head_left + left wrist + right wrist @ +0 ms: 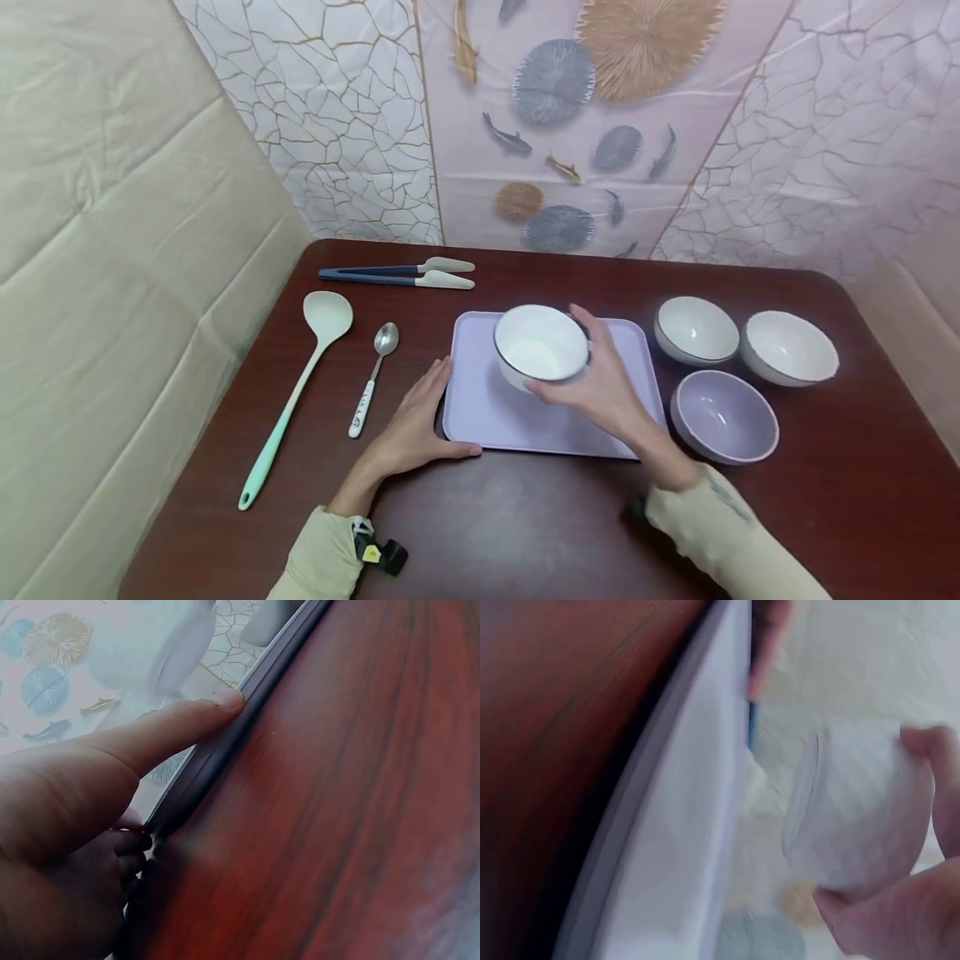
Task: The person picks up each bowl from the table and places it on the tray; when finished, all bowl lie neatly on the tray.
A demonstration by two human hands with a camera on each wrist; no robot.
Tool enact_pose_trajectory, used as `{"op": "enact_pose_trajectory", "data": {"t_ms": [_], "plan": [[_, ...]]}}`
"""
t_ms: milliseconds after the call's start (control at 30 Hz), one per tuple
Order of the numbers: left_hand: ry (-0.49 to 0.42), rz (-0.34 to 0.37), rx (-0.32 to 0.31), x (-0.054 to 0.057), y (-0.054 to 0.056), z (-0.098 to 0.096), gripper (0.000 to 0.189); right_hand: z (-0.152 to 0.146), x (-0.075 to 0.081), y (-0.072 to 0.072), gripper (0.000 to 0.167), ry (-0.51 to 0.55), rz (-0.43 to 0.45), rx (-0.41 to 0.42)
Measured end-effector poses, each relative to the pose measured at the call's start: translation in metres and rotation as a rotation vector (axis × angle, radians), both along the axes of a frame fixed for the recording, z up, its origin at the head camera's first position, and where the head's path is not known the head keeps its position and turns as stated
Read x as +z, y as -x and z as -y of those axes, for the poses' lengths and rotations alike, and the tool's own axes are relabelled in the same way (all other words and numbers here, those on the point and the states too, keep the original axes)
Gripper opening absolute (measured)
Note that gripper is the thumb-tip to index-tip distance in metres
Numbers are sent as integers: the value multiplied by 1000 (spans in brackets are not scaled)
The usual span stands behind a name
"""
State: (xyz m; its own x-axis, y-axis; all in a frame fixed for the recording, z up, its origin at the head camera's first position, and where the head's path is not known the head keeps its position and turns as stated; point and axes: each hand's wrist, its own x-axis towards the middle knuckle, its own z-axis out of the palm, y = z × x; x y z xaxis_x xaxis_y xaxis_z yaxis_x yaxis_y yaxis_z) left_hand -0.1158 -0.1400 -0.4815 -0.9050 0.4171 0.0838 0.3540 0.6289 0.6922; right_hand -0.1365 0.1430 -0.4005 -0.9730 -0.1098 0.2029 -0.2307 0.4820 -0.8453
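My right hand [603, 396] grips a white bowl [542, 343] with a dark rim, thumb on the near side and fingers on the far side. The bowl hangs over a lilac rectangular tray [480, 427], its mouth facing up. A diamond-like relief covers the bowl's outer wall [862, 810] in the right wrist view. At the tray's front left corner rests my left hand [416, 421], its fingers stretched along the left side. Its thumb [191, 724] lies straight against the front edge in the left wrist view.
Right of the tray stand two white bowls [696, 329] [791, 346] and a purple bowl [723, 417]. On the left lie a pale green ladle [300, 387] and a spoon [375, 375]. Blue-handled tongs [397, 275] lie near the back edge of the dark wooden table [495, 525].
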Motion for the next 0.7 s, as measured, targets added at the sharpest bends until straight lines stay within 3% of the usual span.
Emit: {"op": "enact_pose_trajectory", "data": {"t_ms": [100,233,700], "plan": [[-5,0,-2,0,0,0,126,32,-12,26,116,-18,-4,-53],[8,-2,1,0,1,1,126,56,-24,47,118,-35,-28,-82],[13,-5,-4,0,1,2,127,67,-44,63,119,-63,-35,-72]]}}
